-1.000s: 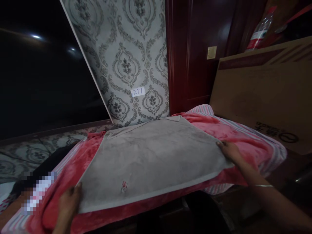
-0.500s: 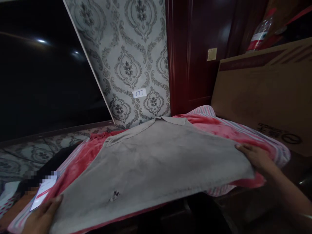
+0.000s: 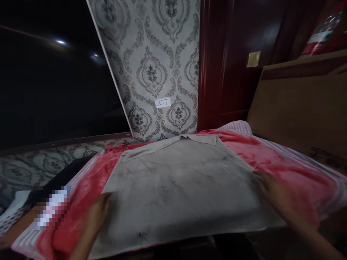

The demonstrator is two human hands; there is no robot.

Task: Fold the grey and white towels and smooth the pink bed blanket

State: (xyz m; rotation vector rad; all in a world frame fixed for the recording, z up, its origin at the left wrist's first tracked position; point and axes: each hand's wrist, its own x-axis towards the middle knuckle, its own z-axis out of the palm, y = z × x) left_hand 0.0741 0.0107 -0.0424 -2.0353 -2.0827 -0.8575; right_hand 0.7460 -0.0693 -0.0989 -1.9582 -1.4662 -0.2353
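Closer together than half a second ago, my left hand [image 3: 101,211] and right hand [image 3: 268,186] sit at opposite side edges of the grey cloth [image 3: 173,173]. Beneath it, a plush red blanket [image 3: 271,155] shows at 8 and 4 o'clock. That soft, faintly creased, trapezoid-looking cloth lies at 6 o'clock, its far edge folded over. One flat-sided cardboard box [image 3: 300,101] stands at 3 o'clock. My hands, at 8 and 4, are blurred; I cannot tell whether they pinch the fabric. Toward 11 sits a small rectangular paper label [image 3: 163,102].
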